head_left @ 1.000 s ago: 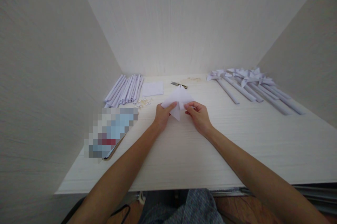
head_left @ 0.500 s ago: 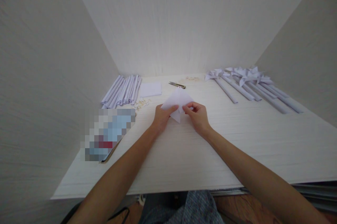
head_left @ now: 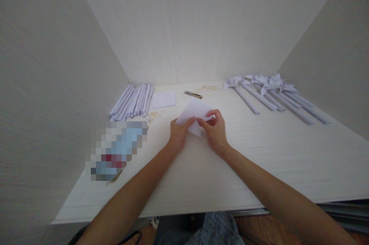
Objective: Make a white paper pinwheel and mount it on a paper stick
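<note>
I hold a folded sheet of white paper [head_left: 193, 113] just above the middle of the white table [head_left: 259, 168] — its creased point rises away from me. My left hand [head_left: 178, 133] pinches the paper's left edge between thumb and fingers; my right hand [head_left: 215, 129] pinches the right side, fingertips curled onto the fold. Just beyond the paper lies a small pair of snips [head_left: 192, 94]. To the left — a flat white square of paper [head_left: 163, 99], a scatter of tiny pale pins [head_left: 154, 115], and a bundle of rolled paper sticks [head_left: 132, 101]. Near that, a blurred-out flat item [head_left: 117, 149]. Far right, finished paper pinwheels [head_left: 271, 91] lie side by side on the table. No boxes or trays show.
</note>
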Demonstrator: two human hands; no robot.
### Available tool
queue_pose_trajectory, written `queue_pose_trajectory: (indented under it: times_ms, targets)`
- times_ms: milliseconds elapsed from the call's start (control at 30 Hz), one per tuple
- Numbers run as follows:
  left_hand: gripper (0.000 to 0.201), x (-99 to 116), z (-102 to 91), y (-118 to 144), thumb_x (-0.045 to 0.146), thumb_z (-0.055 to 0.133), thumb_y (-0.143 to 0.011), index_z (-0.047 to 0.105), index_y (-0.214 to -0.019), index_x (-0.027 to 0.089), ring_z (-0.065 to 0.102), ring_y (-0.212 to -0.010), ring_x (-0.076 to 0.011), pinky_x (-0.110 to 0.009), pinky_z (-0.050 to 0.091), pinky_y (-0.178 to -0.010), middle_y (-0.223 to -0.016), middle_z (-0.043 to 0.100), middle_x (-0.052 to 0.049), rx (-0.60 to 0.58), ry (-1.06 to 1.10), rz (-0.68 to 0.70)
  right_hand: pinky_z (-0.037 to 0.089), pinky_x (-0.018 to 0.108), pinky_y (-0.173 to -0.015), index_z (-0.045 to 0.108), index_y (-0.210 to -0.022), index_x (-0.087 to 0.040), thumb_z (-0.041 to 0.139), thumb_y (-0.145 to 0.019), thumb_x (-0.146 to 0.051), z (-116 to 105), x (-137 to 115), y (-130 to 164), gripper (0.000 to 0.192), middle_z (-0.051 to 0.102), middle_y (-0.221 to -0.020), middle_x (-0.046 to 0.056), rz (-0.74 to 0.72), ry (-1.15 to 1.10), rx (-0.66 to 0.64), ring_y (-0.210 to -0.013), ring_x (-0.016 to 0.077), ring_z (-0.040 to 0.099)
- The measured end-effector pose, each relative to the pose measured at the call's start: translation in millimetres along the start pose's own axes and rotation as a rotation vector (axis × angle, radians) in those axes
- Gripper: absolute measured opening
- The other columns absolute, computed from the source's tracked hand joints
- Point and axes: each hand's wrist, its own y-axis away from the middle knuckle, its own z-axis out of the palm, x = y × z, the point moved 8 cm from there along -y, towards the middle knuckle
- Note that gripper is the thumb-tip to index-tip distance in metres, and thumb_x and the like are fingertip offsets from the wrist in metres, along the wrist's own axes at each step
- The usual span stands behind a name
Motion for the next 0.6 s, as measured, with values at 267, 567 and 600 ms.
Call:
queue_pose_trajectory:
  times_ms: [267,567,600]
  targets:
    - [0.02,1.2,10.0,-4.3,0.023,0.07,-0.05,0.066,-0.065,0.012,0.061,-0.061,-0.0162,-0.029,0.048,-0.062,-0.066,0.068,-0.006,-0.282,0.043,-0.137,0.033,0.018,-0.042,0.038,-0.087,-0.024,0.067,-0.056,-0.023,-2.4,2.5,-14.8,0.043,0.046,-0.05,-0.013,0.017,-0.015,-0.128,-0.041,0.0057,0.043]
    - [0.022,-3.9,-2.5,-12.1,0.025,0.074,-0.049,0.067,-0.064,0.012,0.057,-0.052,-0.0162,-0.026,0.041,-0.05,-0.059,0.065,-0.006,-0.279,-0.365,-0.121,0.038,0.02,-0.043,0.037,-0.097,-0.025,0.066,-0.054,-0.02,11.0,2.8,-11.5,0.052,0.052,-0.059,-0.01,0.079,0.014,-0.373,-0.046,0.0088,0.05]
    - [0.022,-4.2,-1.9,-12.2,0.025,0.074,-0.049,0.067,-0.066,0.012,0.058,-0.054,-0.0166,-0.027,0.042,-0.051,-0.06,0.066,-0.006,-0.286,-0.357,-0.107,0.039,0.021,-0.044,0.037,-0.098,-0.026,0.066,-0.054,-0.021,11.6,3.3,-11.7,0.053,0.053,-0.061,-0.009,0.078,0.017,-0.377,-0.048,0.0093,0.051]
